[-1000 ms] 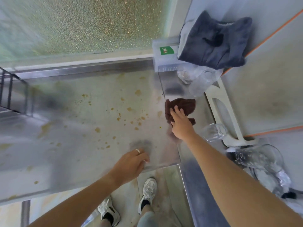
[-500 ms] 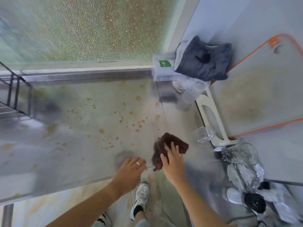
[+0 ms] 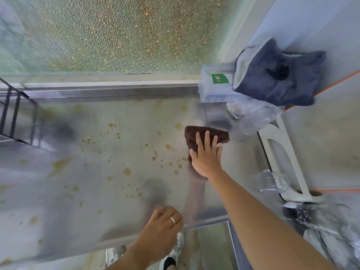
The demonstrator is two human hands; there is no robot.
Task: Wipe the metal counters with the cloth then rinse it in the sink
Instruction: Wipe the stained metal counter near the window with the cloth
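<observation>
Pressing the cloth (image 3: 206, 136) flat under an open right hand (image 3: 206, 159), brown spots (image 3: 127, 171) on the desk (image 3: 78, 172) left unwiped, rinsing undone.

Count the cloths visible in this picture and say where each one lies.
2: the brown cloth under the right hand on the counter; a dark blue cloth at the far right.
</observation>
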